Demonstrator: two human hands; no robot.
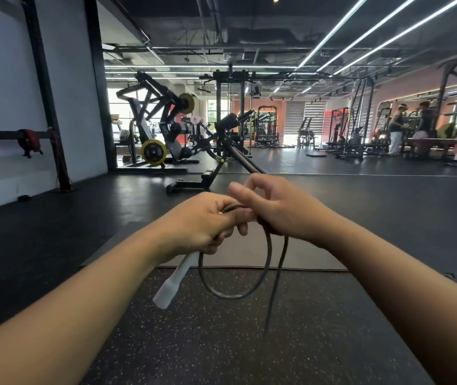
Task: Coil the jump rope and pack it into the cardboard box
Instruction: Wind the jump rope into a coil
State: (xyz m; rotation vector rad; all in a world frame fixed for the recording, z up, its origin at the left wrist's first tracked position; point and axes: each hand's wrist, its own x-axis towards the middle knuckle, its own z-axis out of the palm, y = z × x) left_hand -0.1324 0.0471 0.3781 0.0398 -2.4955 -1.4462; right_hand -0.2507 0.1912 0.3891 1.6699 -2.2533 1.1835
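left hand (199, 226): clenched on white handle (172, 279) and rope loop (235, 290) | right hand (277, 209): fingers pinching rope | loose strand hanging over speckled floor (221, 343)

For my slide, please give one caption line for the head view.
In a gym, the left hand grips a white handle while the right hand loops the dark rope.
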